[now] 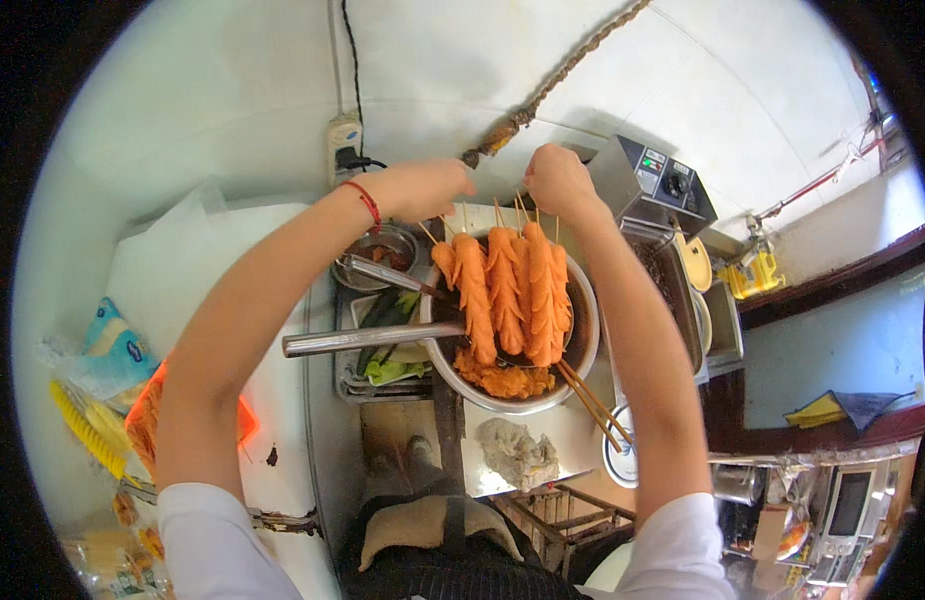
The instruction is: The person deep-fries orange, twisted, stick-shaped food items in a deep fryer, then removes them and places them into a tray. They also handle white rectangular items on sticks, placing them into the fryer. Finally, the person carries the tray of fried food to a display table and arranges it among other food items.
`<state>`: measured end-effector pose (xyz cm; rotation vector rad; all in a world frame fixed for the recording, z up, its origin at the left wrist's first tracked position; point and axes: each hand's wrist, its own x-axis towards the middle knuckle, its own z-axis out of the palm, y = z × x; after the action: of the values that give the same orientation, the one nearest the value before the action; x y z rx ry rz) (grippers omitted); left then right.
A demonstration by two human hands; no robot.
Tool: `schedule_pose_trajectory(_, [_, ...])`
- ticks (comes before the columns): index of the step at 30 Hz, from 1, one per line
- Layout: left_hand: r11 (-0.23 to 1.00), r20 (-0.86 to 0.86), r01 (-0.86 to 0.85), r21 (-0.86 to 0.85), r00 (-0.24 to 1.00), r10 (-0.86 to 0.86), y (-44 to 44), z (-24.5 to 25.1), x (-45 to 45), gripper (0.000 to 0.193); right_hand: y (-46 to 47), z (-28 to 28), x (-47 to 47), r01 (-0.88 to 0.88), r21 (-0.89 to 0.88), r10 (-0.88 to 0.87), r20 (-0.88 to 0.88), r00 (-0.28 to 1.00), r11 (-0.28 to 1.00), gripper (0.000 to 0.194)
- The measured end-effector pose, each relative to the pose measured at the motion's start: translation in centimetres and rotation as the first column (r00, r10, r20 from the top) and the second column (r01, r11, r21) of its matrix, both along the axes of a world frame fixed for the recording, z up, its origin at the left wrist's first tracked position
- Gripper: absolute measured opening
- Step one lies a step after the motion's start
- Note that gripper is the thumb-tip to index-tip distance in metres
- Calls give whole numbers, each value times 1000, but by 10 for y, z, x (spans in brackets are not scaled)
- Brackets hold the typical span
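Several orange sausages [474, 304] with scored, frilled sides lie on thin wooden sticks above a round metal pot [591, 330] of dark sauce. My left hand [425, 186] is over the stick ends at the left, its fingers partly hidden, so its grip is unclear. With curled fingers, my right hand [558, 178] holds stick ends at the upper right of the row. Orange-brown food [504, 375] sits in the pot below the sausages. Two steel handles [372, 341] reach over the pot's left side. Wooden chopsticks [594, 405] lean out over the lower right rim.
Right of the pot stands an electric fryer [650, 184] with a dark vat. At left are a steel bowl [380, 259], a tray with greens [395, 367] and an orange basket [249, 420]. A crumpled cloth [516, 454] lies in front. A power strip [345, 142] hangs behind.
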<state>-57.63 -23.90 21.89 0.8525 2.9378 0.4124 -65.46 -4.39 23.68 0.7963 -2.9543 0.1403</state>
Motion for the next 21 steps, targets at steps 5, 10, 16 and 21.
schedule_pose_trajectory(5, [881,-235,141,-452,934,-270,15,11,-7,9,24,6,-9,-326,342,277,184,943,882,19])
schedule_pose_trajectory(10, [747,-251,243,-619,840,-481,34,21,-2,9,23,14,4,-476,400,417,230,879,783,25])
schedule_pose_trajectory(16, [713,-270,265,-650,796,-541,42,27,13,10,25,23,24,-486,650,521,159,839,584,6])
schedule_pose_trajectory(21, [737,-329,278,-616,759,-562,26,46,48,11,62,37,35,-613,686,835,16,551,391,7])
